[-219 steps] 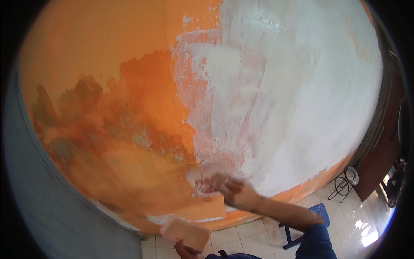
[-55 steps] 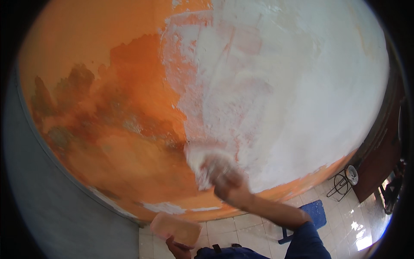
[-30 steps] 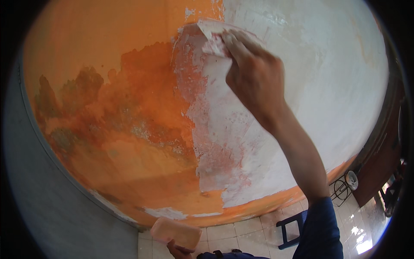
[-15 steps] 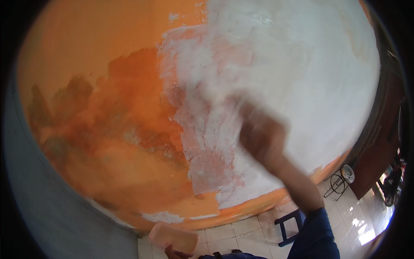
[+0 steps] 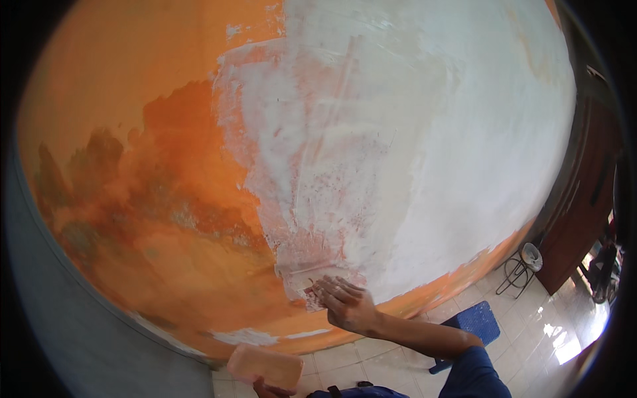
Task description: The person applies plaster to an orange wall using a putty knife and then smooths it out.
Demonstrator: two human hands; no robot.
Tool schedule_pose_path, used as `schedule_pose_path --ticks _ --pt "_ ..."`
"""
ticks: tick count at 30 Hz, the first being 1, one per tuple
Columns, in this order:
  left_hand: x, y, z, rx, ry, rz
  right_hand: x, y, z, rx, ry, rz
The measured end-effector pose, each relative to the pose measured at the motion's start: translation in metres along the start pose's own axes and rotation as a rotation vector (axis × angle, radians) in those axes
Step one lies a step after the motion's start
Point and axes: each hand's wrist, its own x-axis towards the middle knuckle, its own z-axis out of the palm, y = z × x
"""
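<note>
My right hand [image 5: 346, 306] is low on the wall, its fingers closed over a thin, pale putty scraper [image 5: 309, 290] pressed to the surface. Most of that scraper is hidden by the fingers. Around it spreads wet white putty [image 5: 332, 199], streaked with pinkish orange where the coat is thin. At the bottom of the view my left hand [image 5: 271, 389] grips the near edge of a shallow peach-coloured plastic tub [image 5: 265, 366]. Left of the putty the wall is bare orange paint [image 5: 186, 126] with darker stains; to the right lies a smoother white coat [image 5: 478, 132].
A blue plastic stool [image 5: 479, 322] stands on the tiled floor [image 5: 391, 348] beside my right arm. Farther right, a wire-legged stand [image 5: 514, 275] carries a white container [image 5: 531, 256], near a dark brown door panel [image 5: 574, 219]. A grey wall [image 5: 79, 312] borders the left.
My right hand has swept down and slightly left, from mid-wall to the putty's lower edge. Thinner, vertically streaked putty shows along its path. The left hand still holds the tub.
</note>
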Motion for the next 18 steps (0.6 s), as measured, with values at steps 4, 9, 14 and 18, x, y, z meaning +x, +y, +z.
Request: schedule_pose_path --ticks 4,9,14,18 --pt "-0.007 0.013 -0.014 -0.024 0.050 -0.012 0.095 0.053 -0.099 0.077 0.561 0.089" --pt "0.001 -0.004 -0.012 -0.048 0.000 -0.043 0.154 0.129 -0.173 -0.414 0.785 0.017" --pt "-0.004 -0.008 -0.007 -0.070 0.014 -0.040 0.027 0.081 -0.012 -0.420 0.298 0.007" --pt "0.004 -0.013 -0.010 -0.075 0.031 -0.046 -0.075 -0.015 0.048 0.090 0.003 0.063"
